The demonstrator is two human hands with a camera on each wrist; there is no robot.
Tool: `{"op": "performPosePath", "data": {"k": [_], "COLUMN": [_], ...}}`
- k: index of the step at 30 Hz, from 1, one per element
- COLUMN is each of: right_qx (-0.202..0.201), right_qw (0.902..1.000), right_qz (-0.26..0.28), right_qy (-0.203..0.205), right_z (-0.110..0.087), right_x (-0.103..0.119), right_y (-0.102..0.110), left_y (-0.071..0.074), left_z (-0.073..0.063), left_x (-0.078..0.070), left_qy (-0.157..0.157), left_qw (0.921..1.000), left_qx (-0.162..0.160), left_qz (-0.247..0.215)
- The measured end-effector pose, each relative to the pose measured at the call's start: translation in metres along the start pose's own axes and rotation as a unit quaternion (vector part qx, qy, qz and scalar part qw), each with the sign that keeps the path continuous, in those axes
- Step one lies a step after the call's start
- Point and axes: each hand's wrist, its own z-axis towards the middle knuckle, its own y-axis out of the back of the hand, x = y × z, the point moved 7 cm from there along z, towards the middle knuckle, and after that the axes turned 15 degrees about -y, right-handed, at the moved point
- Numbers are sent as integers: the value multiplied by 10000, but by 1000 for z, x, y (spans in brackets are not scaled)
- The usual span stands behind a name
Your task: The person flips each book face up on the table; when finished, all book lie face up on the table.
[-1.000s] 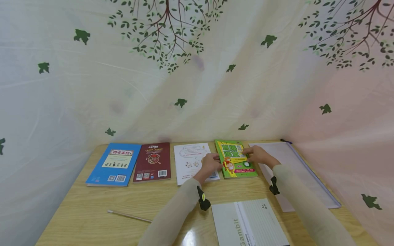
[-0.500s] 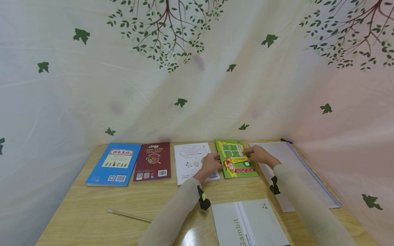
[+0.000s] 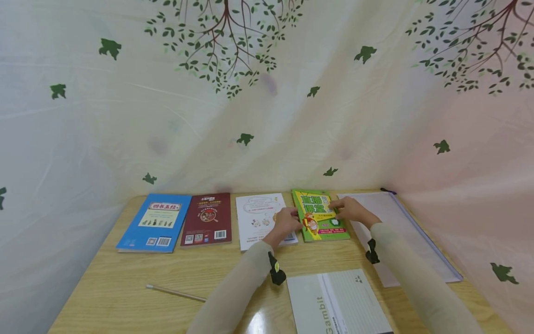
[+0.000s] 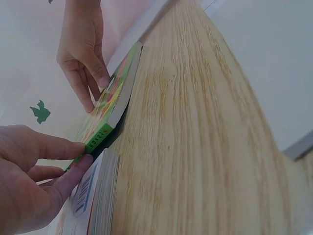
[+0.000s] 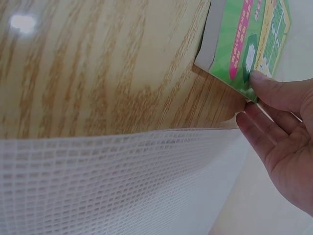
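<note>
A green and yellow book (image 3: 319, 215) lies at the back of the table, between a white book (image 3: 254, 222) and a mesh zip pouch (image 3: 384, 232). My left hand (image 3: 285, 225) pinches its left edge at the spine, reaching over the white book's right side. In the left wrist view, the left fingers (image 4: 61, 148) meet the spine end and the green book sits slightly raised over a dark gap. My right hand (image 3: 353, 211) pinches the opposite edge. The right wrist view has the thumb (image 5: 274, 90) on the cover and the other fingertips at the edge from below.
A blue book (image 3: 154, 225) and a maroon book (image 3: 207, 220) lie in the same row to the left. Nearer me are a pencil (image 3: 175, 292), partly behind my left sleeve, and a pale grey notebook (image 3: 338, 301). A printed cloth (image 3: 267, 116) hangs behind the table.
</note>
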Motion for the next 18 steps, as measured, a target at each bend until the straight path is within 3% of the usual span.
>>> {"op": "performPosePath", "data": {"k": [8, 18], "right_qx": [5, 2], "right_qw": [10000, 10000], "right_qz": [-72, -55], "right_qy": [45, 49], "right_z": [2, 1], "right_x": [-3, -2], "right_y": [1, 1], "left_y": [-1, -2], "left_z": [0, -1], "left_x": [-4, -3], "left_qy": [-150, -91], "left_qw": [9997, 9999], "left_qx": [-6, 8], "left_qz": [201, 129]}}
